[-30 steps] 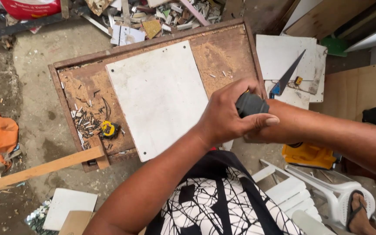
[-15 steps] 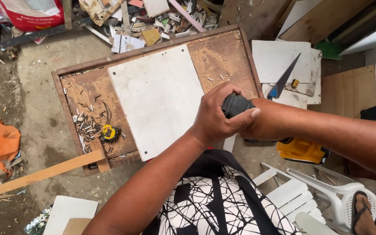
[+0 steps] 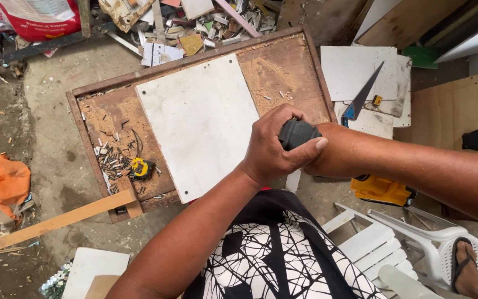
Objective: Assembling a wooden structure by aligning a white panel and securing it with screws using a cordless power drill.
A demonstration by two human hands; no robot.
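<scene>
both hands meet: left hand (image 3: 275,149) wraps tight around a dark grip (image 3: 298,133), right hand hidden. white board (image 3: 200,124) at ten o'clock on a brown tray (image 3: 291,66).

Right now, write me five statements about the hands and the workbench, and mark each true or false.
1. The left hand wraps around a dark grey tool grip. True.
2. The white panel lies flat on the brown board. True.
3. The handsaw lies on the white panel in the middle of the board. False: it lies on pale sheets to the right, off the board.
4. The yellow tape measure is in the right hand. False: it lies on the board among the loose screws.
5. An orange bag lies on the ground at left. True.
</scene>
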